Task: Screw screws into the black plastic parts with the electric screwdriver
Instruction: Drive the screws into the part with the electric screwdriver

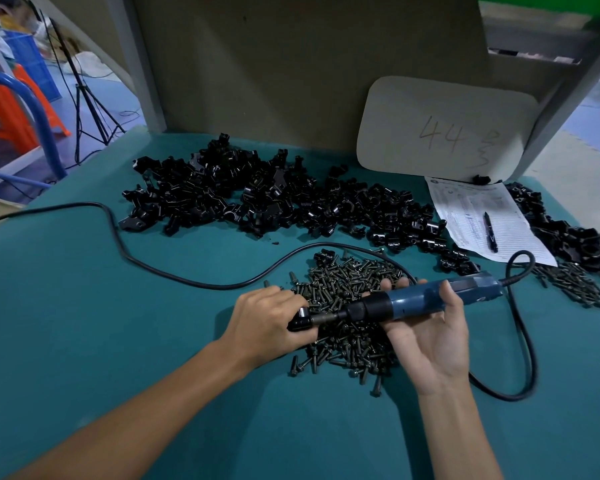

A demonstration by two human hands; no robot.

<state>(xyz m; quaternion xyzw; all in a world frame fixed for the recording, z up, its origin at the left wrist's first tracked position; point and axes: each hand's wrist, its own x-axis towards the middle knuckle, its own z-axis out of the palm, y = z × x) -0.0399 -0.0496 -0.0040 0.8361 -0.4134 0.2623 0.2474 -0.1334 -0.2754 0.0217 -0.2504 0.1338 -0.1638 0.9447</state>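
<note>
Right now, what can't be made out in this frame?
Head view: electric screwdriver bit tip and any screw, hidden by the left hand gripping the black plastic part.
Head view: cord far end, cut off by the left edge.
Head view: print on the paper form, too small.

Beige rounded board, leaning upright: handwritten number "44", grey strokes, near its centre. To the right of it, smaller handwritten marks, not legible. Printed paper form, lying flat: fine print and ruled rows, too small to read.
</note>
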